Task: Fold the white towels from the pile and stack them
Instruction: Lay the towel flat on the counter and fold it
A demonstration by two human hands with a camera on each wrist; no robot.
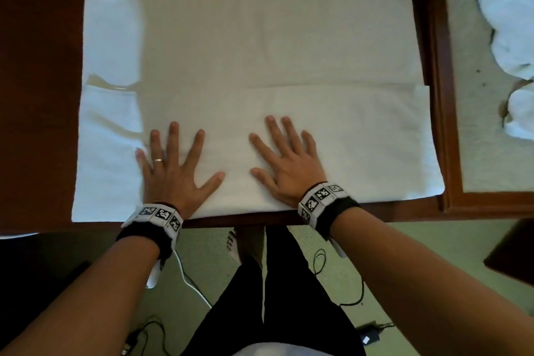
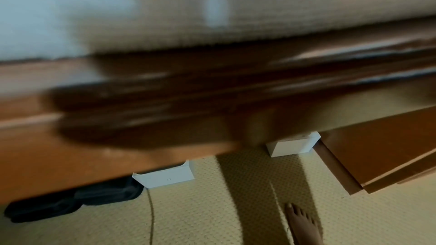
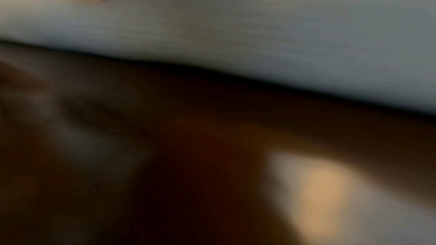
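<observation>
both forearms reach in from the bottom of the head view, each with a dark wristband carrying a white strip of black-and-white square markers.

largest thing on the dark wooden table (image 1: pixel 43 66) is the white towel (image 1: pixel 260 37), spread flat across most of the top. its near part is folded up over itself, and that flap's edge runs left to right across the middle. the pile (image 1: pixel 508 17) of unfolded white towels sits crumpled on a side surface at the far right, well apart from the hands.

left hand (image 1: pixel 173 165) and right hand (image 1: pixel 286 165) lie palm-down on the folded flap near the table's front edge, close together, fingers straight and spread wide, gripping nothing. a ring shows on one left finger.

judging from this, the step in hand is smoothing the first fold. to do it well, i would sweep the palms outward from the middle toward both short ends, keeping pressure even so the flap does not creep, and check that the flap's edge stays parallel to the far edge. the left end looks slightly rumpled where flap meets the lower layer, so that corner wants flattening before the next fold.

both wrist views are blurred, showing only white cloth above brown wood.

no brand, label or readable writing shows; the wrist markers are patterns, not text.
</observation>
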